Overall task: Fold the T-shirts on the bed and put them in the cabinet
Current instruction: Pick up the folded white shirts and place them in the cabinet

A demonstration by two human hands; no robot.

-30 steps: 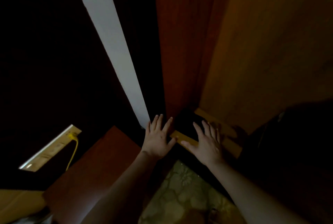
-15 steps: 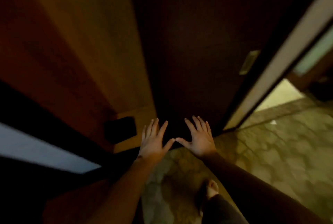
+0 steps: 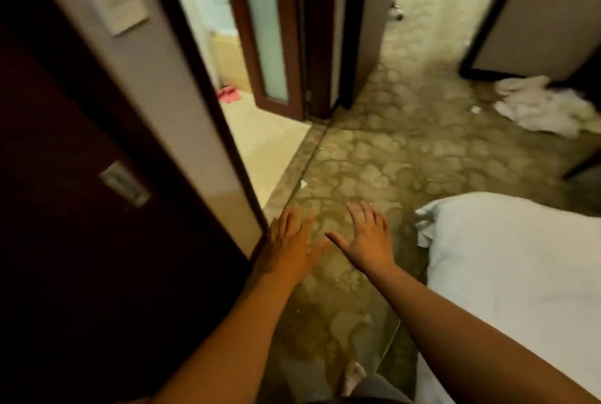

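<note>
Head view, one frame. Both hands are held out in front, palms down, over the patterned floor (image 3: 406, 150). Left hand (image 3: 287, 249): fingers straight and together, holding nothing, close beside the lower edge of the dark wooden door (image 3: 97, 241) at the left; contact with it cannot be confirmed. Right hand (image 3: 367, 237): fingers spread and relaxed, thumb out toward the left hand, holding nothing. The two hands are near each other but apart. The bed (image 3: 514, 273), covered in white linen, sits at the lower right, just beside the right forearm; no T-shirt can be made out on the visible part. A heap of white cloth (image 3: 540, 107) lies on the floor at the far right, well apart from both hands. A bathroom doorway (image 3: 227, 46) stands open at upper centre, with a pink item (image 3: 229, 94) on its floor.
</note>
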